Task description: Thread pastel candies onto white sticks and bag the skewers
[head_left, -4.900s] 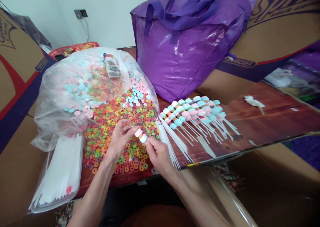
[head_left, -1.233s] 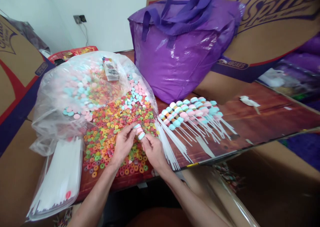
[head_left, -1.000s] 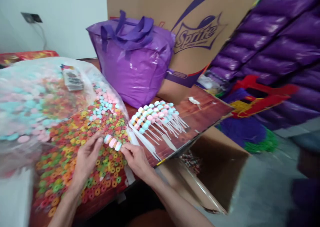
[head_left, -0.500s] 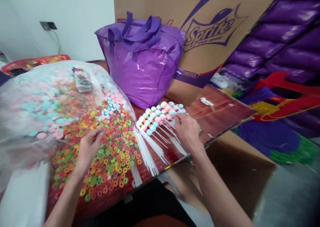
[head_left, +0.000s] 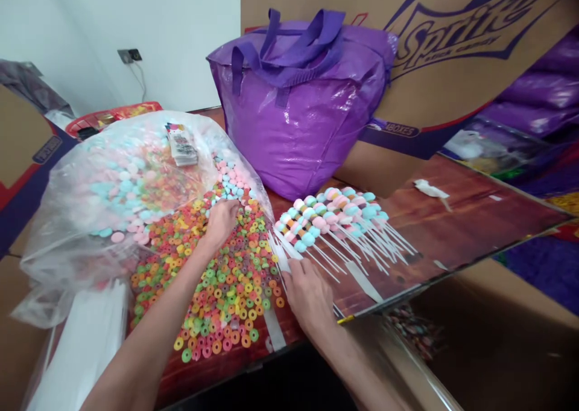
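Note:
My left hand (head_left: 221,219) reaches far forward over a heap of coloured ring candies (head_left: 217,272), its fingers curled down at the pink and blue disc candies (head_left: 230,178) by the mouth of a clear plastic bag (head_left: 113,187). My right hand (head_left: 307,293) rests on the near ends of a bundle of bare white sticks (head_left: 283,255), fingers bent onto them. Just right of it lies a row of finished candy skewers (head_left: 332,215), pastel discs threaded on white sticks.
A big purple tote bag (head_left: 303,103) stands behind the skewers, leaning on Sprite cardboard boxes (head_left: 452,43). A clear packet of white sticks (head_left: 81,350) lies at the lower left. The wood-print board's edge (head_left: 407,290) runs along the right, with an open carton below.
The filled skewer I held in both hands has been laid with the others. My right hand came back to the bare sticks; my left hand moved forward to the disc candies.

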{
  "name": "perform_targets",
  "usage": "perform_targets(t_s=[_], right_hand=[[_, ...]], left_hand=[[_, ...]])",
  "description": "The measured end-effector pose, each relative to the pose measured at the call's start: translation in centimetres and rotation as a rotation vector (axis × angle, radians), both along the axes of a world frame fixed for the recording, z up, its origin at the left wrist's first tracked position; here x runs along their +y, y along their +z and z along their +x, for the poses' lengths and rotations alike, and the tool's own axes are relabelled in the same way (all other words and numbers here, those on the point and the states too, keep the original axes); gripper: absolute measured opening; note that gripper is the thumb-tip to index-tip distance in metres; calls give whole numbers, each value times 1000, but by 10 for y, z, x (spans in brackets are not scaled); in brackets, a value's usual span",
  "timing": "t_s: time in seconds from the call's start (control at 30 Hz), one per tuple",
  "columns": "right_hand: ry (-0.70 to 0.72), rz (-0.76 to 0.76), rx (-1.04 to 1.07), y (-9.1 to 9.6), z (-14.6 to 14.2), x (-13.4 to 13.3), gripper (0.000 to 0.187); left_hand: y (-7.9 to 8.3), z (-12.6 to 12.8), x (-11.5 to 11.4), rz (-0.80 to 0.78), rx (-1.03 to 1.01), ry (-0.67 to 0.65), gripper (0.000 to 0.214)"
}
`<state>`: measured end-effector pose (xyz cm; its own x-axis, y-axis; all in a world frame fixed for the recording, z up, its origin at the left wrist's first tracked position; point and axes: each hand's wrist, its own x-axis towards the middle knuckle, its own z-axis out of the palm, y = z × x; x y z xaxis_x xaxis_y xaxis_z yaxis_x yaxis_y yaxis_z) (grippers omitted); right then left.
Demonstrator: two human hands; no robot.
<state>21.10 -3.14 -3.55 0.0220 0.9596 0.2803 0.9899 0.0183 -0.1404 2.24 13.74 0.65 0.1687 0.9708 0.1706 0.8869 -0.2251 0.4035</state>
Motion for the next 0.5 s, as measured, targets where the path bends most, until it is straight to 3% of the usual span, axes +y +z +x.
perform_targets(t_s=[0.2,0.37,0.5], right_hand=[[-30,13,-37,-11,-3,0,9],[-23,26,3,-14,-1,0,6],[-1,34,27,-12,-1,-1,9]], left_hand=[[-4,35,27,-119,82,57,32],[-4,47,25,-221,73,108,31],[-2,42,21,-242,77,93,27]])
